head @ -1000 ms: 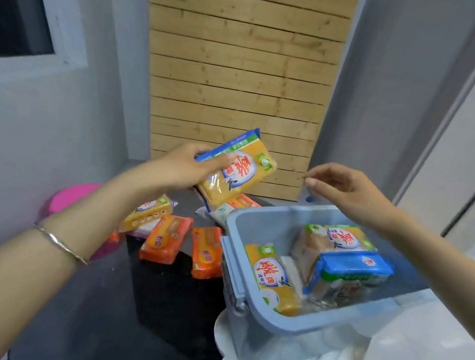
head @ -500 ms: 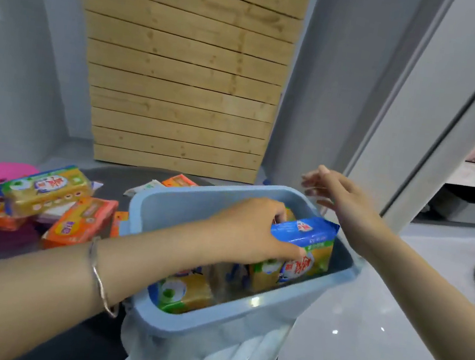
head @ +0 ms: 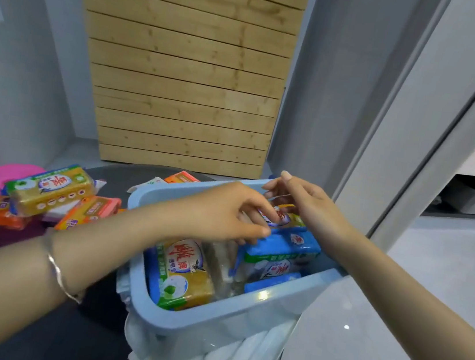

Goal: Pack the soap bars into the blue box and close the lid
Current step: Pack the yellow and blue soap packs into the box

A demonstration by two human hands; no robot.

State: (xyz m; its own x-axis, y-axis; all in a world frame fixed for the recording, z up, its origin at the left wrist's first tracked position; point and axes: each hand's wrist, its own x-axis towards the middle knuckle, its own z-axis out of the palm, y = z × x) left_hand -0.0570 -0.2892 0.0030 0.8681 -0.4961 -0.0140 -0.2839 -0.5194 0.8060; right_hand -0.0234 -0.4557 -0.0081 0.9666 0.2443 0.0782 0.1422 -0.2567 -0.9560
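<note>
A single wide-angle view looks from the person's head, forward and down. It sits close above the box [head: 211, 321] and the dark counter [head: 73, 339], with both forearms [head: 36, 274] entering from the lower corners. It faces a wood panel [head: 184, 67]; straight lines bow toward the edges.

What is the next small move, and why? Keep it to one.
Probably let the left hand release the far soap bar it grips inside the blue box, then reach for the yellow soap bar on the table: several bars lie outside the box, and the right hand is at the far one.
</note>
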